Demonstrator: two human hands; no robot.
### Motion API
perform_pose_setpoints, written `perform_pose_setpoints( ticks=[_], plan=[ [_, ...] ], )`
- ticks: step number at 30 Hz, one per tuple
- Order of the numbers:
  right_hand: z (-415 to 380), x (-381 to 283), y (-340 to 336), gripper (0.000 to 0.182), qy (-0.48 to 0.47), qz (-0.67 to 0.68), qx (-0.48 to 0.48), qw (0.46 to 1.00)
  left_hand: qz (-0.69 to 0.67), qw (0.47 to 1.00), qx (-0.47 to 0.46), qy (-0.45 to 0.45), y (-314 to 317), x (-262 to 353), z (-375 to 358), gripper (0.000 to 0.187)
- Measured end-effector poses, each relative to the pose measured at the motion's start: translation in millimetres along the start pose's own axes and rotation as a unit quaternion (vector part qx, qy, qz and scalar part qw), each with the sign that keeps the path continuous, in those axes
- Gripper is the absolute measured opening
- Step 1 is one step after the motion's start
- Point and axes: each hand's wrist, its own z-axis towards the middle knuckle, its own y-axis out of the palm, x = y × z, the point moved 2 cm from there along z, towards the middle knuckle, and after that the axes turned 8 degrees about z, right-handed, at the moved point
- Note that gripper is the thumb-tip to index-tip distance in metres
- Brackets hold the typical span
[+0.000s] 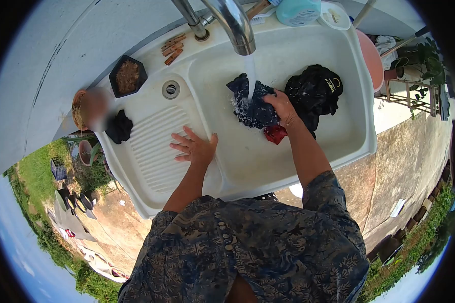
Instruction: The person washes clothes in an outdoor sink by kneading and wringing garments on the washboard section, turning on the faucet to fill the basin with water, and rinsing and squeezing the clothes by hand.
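My right hand (282,107) grips the edge of a dark blue cloth (253,107), its fingertips partly hidden in the folds. Water from the metal faucet (237,30) runs onto this cloth and splashes over it. Below it, close to my right wrist, a red piece of cloth (275,134) shows. A bunched black garment (313,93) with small light lettering lies just right of my right hand in the white basin (242,166). My left hand (193,146) is spread, holding nothing, over the ridged washboard (154,146) near the divider.
Wooden clothespins (172,49), a dark hexagonal pot (128,76) and a small black cloth (119,127) sit on the sink's left part. Along the back right stand a light blue bottle (298,12) and a white lid (334,16). A pink tub (370,60) is beyond the right rim.
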Motion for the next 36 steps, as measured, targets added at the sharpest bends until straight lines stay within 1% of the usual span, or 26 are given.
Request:
perform_pose_setpoints(
  ticks=[1,2,3,4,5,7,8,9,11,15,17,19,21,22,23,25,26,27,28,29,31,32,33,34,35,36],
  plan=[
    [-5,-5,-4,0.071,0.030,0.162,-0.024,0.986,0.001,1.000,-0.002,-0.001,1,-1,0,0.112],
    [0,-6,-12,0.071,0.032,0.162,-0.024,0.986,0.004,1.000,-0.003,-0.001,2,-1,1,0.113],
    [9,-12,-20,0.070,-0.077,-0.075,0.036,0.994,0.006,1.000,-0.004,-0.001,3,-1,2,0.113],
    [17,-17,-24,0.069,-0.182,-0.306,0.093,0.930,0.006,1.000,-0.003,-0.003,4,-1,3,0.113],
    [23,-16,-21,0.069,-0.181,-0.305,0.091,0.931,0.003,1.000,-0.001,0.000,5,-2,2,0.113],
    [36,-14,-9,0.089,-0.259,-0.353,0.274,0.856,0.001,1.000,0.005,-0.001,5,-2,5,0.113],
    [45,0,4,0.090,-0.296,-0.374,0.250,0.843,0.002,1.000,0.006,0.000,6,-2,4,0.113],
    [41,4,27,0.089,-0.211,-0.443,0.223,0.842,0.003,1.000,0.007,0.003,6,-2,3,0.113],
    [28,22,57,0.080,-0.155,-0.624,0.160,0.749,0.001,1.000,0.007,0.001,3,1,3,0.113],
    [35,41,52,0.067,-0.121,-0.615,0.110,0.771,0.006,1.000,0.015,0.003,6,-2,2,0.113],
    [36,49,41,0.052,-0.101,-0.525,0.076,0.842,0.005,1.000,0.011,0.005,4,1,2,0.113],
    [36,50,30,0.045,-0.112,-0.491,0.127,0.854,0.005,1.000,0.001,0.002,4,-2,0,0.113],
    [37,38,13,0.044,-0.067,-0.295,0.143,0.942,0.003,1.000,0.009,0.006,5,-1,2,0.112],
    [37,37,7,0.046,-0.014,-0.119,0.094,0.988,-0.002,1.000,0.009,0.006,4,-1,3,0.112],
    [28,25,8,0.046,-0.015,-0.122,0.094,0.988,0.003,1.000,0.004,0.004,3,-1,2,0.112],
    [2,-6,15,0.049,0.023,0.241,-0.011,0.970,0.008,1.000,-0.001,0.005,2,-1,2,0.112],
    [5,-7,10,0.049,0.022,0.241,-0.009,0.970,0.004,1.000,-0.003,0.008,1,-1,1,0.112],
    [12,-12,-3,0.052,-0.059,-0.022,0.112,0.992,0.001,1.000,-0.004,0.010,1,-2,1,0.112],
    [19,-19,-12,0.054,-0.135,-0.283,0.223,0.923,0.001,1.000,-0.004,0.010,2,-2,0,0.112],
    [33,-15,-17,0.054,-0.135,-0.283,0.223,0.923,0.003,1.000,-0.007,0.009,3,-2,1,0.112],
    [57,-7,-25,0.062,-0.302,-0.241,0.310,0.869,0.006,1.000,-0.007,0.005,3,-1,3,0.112],
    [58,-3,-4,0.071,-0.272,-0.221,0.258,0.900,0.008,1.000,0.000,0.007,3,-1,3,0.112],
    [78,31,11,0.077,-0.259,-0.365,0.240,0.862,0.012,1.000,0.006,0.008,5,-2,1,0.112],
    [37,21,52,0.079,-0.098,-0.495,0.213,0.837,0.014,1.000,0.006,0.006,6,-2,1,0.112],
    [31,33,62,0.079,-0.098,-0.493,0.211,0.838,0.015,1.000,0.004,0.005,5,-2,1,0.112],
    [30,47,69,0.077,-0.106,-0.569,0.180,0.795,0.016,1.000,0.002,0.005,5,-2,2,0.112]
  ],
)
